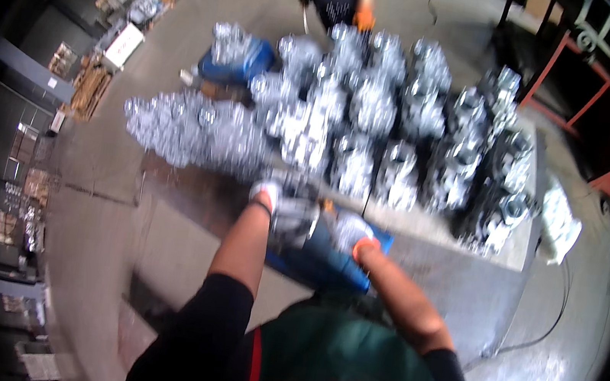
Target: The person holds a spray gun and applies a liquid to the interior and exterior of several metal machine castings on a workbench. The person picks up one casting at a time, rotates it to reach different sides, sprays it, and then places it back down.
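A silvery metal casting (293,222), blurred, lies in front of me at the near edge of the table, over a blue block-like support (330,265). My left hand (266,191), in a white glove, grips the casting at its upper left side. To the casting's right is my right hand (353,233), gloved in white with an orange cuff. Its fingers look curled round something with a small orange part, too smeared to name. Beyond my hands, several similar castings (353,164) stand in rows on the table.
A heap of smaller metal parts (190,125) lies at the left. Behind it, another casting (229,43) rests on a blue box (240,66). Across the table stands a person with an orange glove (364,19). A white sack (560,224) and a cable (564,302) are at the right.
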Tool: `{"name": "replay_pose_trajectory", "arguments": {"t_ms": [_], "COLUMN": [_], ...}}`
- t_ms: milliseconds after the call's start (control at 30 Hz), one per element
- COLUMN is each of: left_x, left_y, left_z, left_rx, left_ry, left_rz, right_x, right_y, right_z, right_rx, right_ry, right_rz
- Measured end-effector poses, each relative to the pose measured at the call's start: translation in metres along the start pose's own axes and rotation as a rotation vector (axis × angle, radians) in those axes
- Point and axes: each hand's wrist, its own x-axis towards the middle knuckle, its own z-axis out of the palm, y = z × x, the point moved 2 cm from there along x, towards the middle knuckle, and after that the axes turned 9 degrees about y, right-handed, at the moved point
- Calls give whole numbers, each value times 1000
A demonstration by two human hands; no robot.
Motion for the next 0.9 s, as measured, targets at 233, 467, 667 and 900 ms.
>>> {"name": "replay_pose_trajectory", "arguments": {"t_ms": [233, 467, 667, 900], "left_x": [10, 12, 9, 7], "left_y": [44, 56, 54, 53], "left_z": [-81, -110, -110, -111], "left_rx": [-231, -515, -662, -816], "left_ry": [-340, -322, -300, -266], "left_rz": [-84, -434, -630, -770], "right_x": [14, 12, -9, -48], "right_y": [20, 35, 35, 40], "right_z": [6, -1, -16, -48], "right_rx": [-47, 58, 243, 581], "right_ry": [-7, -129, -134, -141], "right_rz": [-91, 85, 192, 370]}}
